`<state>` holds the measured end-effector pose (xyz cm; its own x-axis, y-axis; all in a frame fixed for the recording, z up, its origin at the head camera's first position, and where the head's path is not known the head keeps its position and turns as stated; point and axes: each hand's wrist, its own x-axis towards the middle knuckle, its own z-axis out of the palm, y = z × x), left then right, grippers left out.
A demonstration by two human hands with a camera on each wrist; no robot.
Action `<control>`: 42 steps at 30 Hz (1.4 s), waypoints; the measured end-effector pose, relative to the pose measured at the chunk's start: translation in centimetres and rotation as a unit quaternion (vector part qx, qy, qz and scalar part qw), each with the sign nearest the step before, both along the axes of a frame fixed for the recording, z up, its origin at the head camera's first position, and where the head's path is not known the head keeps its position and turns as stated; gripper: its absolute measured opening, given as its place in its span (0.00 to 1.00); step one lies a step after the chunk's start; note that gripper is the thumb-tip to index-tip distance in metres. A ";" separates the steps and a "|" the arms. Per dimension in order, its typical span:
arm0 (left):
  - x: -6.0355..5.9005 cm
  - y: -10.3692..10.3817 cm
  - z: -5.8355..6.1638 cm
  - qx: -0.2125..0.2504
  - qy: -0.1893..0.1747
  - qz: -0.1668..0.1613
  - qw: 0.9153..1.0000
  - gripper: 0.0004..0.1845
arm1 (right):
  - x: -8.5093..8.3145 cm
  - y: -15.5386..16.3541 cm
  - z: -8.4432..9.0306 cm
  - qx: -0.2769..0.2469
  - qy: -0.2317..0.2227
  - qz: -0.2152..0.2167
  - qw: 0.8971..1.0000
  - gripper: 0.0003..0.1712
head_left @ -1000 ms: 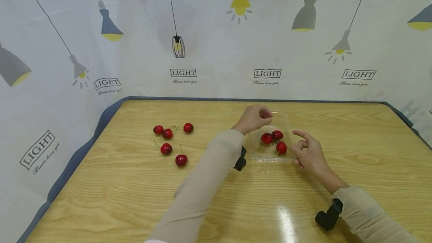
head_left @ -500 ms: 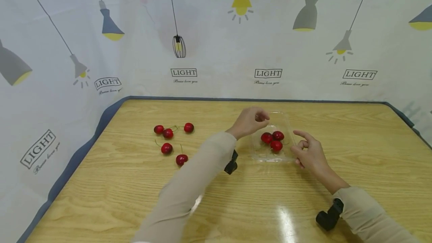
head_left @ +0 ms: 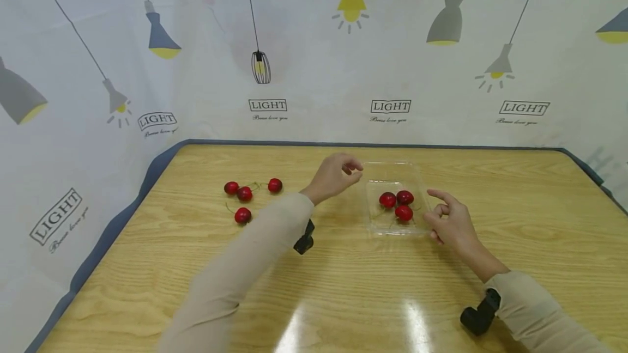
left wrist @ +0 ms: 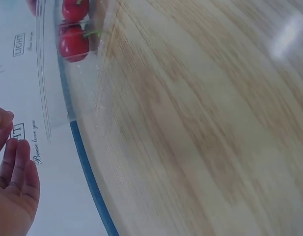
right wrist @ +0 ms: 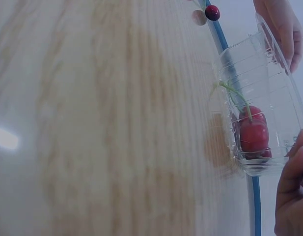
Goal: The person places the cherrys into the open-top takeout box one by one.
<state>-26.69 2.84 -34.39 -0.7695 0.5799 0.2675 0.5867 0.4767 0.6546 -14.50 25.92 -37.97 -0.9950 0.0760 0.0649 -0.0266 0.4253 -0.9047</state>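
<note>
A clear plastic container (head_left: 373,222) sits on the wooden table, with three red cherries (right wrist: 254,136) inside it, stems attached. My right hand (head_left: 452,222) pinches the container's right rim between thumb and fingers, index finger stretched out above. At the container's far left corner, my left hand (head_left: 336,177) hovers with loosely bent fingers and holds nothing. In the left wrist view the same left hand (left wrist: 16,187) shows bent fingers with a bare palm, apart from the container wall (left wrist: 50,88).
Several loose cherries (head_left: 244,194) with stems lie on the table's left side, near the left sleeve (head_left: 255,249). The sleeve covers part of the table there. Behind the table (head_left: 530,206) hangs a white cloth (head_left: 319,70) printed with lamps.
My left hand has moved left from above the container to beside its far left corner. One cherry in the container shifted slightly left, then settled. The left sleeve now hides a loose cherry.
</note>
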 end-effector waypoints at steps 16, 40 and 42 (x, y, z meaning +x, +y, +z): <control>1.2 -5.5 -0.2 -0.033 -0.021 -0.032 0.999 0.07 | 0.0 0.1 0.1 0.001 -0.003 -0.003 1.000 0.32; 2.6 -10.9 0.3 -0.005 -0.086 0.012 0.996 0.12 | -0.1 0.1 -0.1 0.006 -0.006 -0.003 1.000 0.31; 2.8 -11.3 0.4 -0.003 -0.092 0.010 0.996 0.12 | -0.1 0.1 0.0 0.007 -0.006 -0.004 1.000 0.31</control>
<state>-23.91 -8.42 -34.00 -0.8164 0.5655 0.1169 0.4476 0.4917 0.7469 -14.59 25.97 -37.99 -0.9951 0.0824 0.0539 -0.0124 0.4380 -0.8989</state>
